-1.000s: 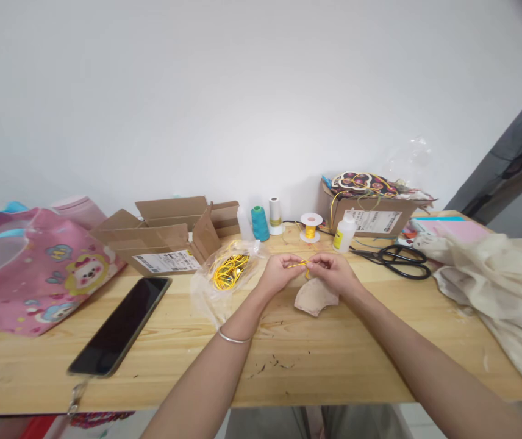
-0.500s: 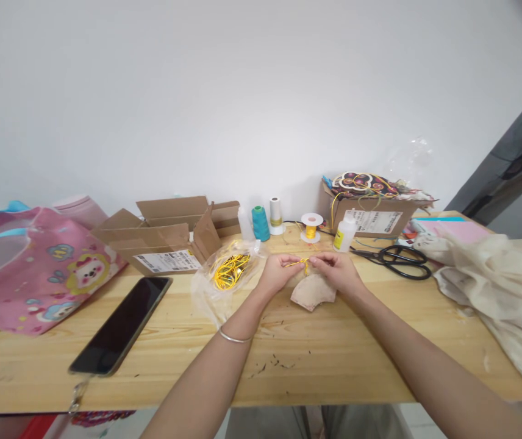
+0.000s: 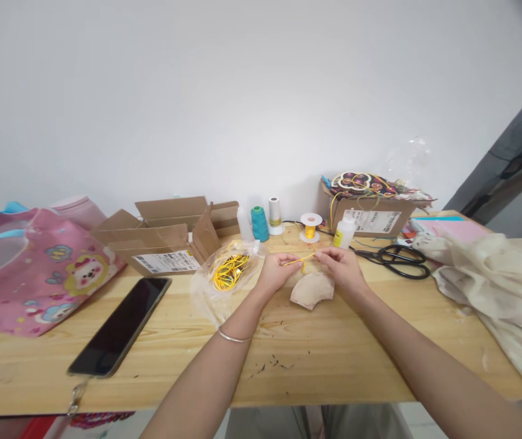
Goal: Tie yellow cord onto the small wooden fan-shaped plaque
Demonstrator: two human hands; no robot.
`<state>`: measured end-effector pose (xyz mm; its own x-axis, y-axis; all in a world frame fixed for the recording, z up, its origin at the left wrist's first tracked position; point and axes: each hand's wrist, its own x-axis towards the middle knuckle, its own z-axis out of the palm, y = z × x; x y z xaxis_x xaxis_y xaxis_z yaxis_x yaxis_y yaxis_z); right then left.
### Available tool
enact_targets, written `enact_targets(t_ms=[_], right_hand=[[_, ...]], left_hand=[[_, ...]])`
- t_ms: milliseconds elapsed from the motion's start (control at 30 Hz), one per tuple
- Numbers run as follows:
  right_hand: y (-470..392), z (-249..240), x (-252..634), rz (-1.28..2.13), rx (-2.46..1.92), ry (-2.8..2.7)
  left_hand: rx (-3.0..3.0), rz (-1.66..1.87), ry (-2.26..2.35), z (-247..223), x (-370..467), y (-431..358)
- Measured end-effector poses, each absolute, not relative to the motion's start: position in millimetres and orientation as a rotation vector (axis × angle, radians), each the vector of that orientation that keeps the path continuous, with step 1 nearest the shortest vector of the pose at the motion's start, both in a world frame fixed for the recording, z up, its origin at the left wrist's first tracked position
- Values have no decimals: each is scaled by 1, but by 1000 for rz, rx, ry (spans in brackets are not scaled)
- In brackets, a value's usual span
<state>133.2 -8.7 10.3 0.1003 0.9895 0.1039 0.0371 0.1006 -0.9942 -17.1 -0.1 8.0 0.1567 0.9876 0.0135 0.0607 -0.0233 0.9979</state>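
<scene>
- Two bare hands over the wooden table point(image 3: 357, 366), mid-scene; both closed in a pinch, fingertips apart.
- Left hand point(image 3: 275, 272) grips yellow cord point(image 3: 305, 258) between thumb and fingers; right hand point(image 3: 344, 269) pinches it farther right, a short stretch showing between.
- Fan-shaped beige piece point(image 3: 313, 290) sits just nearer than the cord, between the hands; from where I stand, can't tell if it hangs or touches the table. Short yellow strand runs down toward it.
- Risk: cord slipping out, since it's thin and held by fingertips only.
- Risk: uneven pull could twist or tip the piece, or tighten a tangle; any knot is too small to make out.
- Risk: right hand swinging far could knock the labelled bottle point(image 3: 344, 234); swinging right, it could bump the black scissors point(image 3: 400, 261).
- Loose cord in the plastic bag point(image 3: 206, 299), left, could snag the left wrist.
</scene>
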Motion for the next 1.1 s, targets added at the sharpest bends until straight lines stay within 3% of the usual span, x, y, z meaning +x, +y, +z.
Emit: enact_targets(t_ms=[233, 667, 1100], right_hand=[[-11, 13, 134, 1073, -1227, -1155], [-13, 11, 128, 685, -1123, -1838], [-14, 11, 127, 719, -1176, -1632]], left_hand=[[1347, 1064, 1109, 9, -16, -3], [1421, 1071, 1073, 9, -18, -3], [1416, 1040, 1051, 9, -15, -3]])
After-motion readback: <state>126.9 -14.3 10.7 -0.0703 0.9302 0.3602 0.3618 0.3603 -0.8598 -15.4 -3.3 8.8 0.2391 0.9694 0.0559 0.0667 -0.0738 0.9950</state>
